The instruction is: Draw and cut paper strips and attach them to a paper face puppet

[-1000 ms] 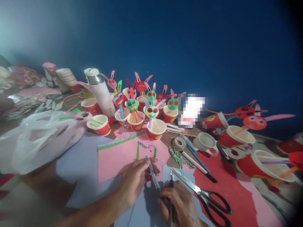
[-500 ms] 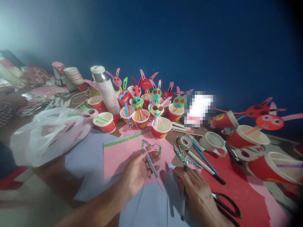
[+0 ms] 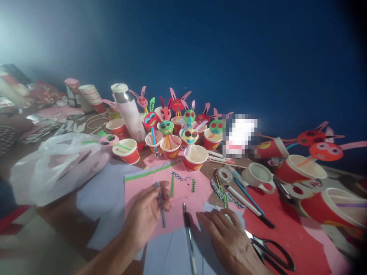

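Left hand [image 3: 146,210]: a narrow grey patterned paper strip [image 3: 161,208] was pinched between thumb and fingers, over the near-left part of a large pink paper sheet [image 3: 137,185].
Right hand [image 3: 232,240]: fingers were slightly parted and laid over black-handled steel scissors [image 3: 258,244]; whether these were gripped could not be told.
Slim black-and-clear pen [image 3: 187,221]: seen between the hands, gripped by neither, across the pink sheet's near edge.

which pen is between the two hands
The black-gripped, silver-tipped pen, between the left hand and right hand; the white pen and blue pen are beyond the right hand.
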